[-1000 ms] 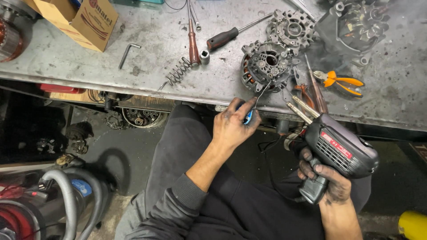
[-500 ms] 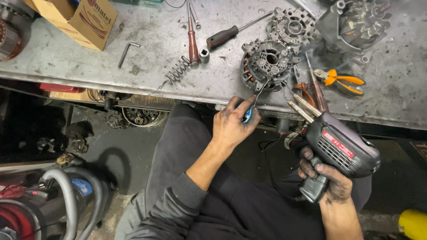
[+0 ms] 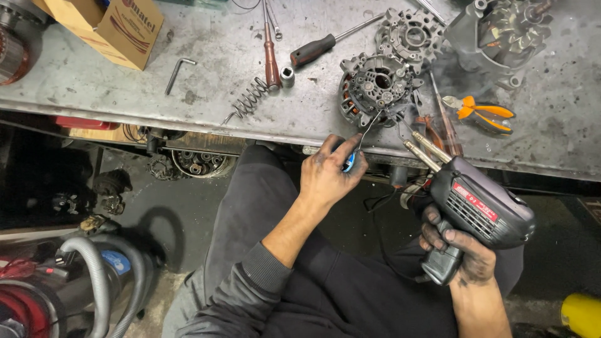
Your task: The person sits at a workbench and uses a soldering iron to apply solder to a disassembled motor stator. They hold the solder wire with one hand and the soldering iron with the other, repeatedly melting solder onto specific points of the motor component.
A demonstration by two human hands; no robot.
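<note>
While the right hand (image 3: 460,250) wraps its blackened fingers (image 3: 438,235) shut around the grip of a soldering gun (image 3: 482,209), the gun's dark, bulky body sits above that fist, with a red label on its side and vent slots beneath it, and its two metal prongs (image 3: 426,150) reach up and left from the fingers toward the bench edge. Just left of those prongs, the left hand (image 3: 328,175) is closed in a pinch on a small blue-handled tool (image 3: 349,161); its thin metal shaft runs up from the fingertips (image 3: 357,141) to touch the lower rim of a grey round part (image 3: 375,87), whose face is crowded with ribs and holes. That part lies on the steel bench (image 3: 206,69) directly above the left fingers, close to the near edge. Right of it, beyond the prongs, are slim brown-handled tools (image 3: 441,128) and orange pliers (image 3: 482,112). Left of the fingers lie a coil spring (image 3: 250,100), a hex key (image 3: 177,72), and a socket (image 3: 287,76). Farther up rest a black-handled screwdriver (image 3: 319,47), a second grey part (image 3: 410,31), a large housing (image 3: 501,34), and, far left, a cardboard box (image 3: 113,25).
</note>
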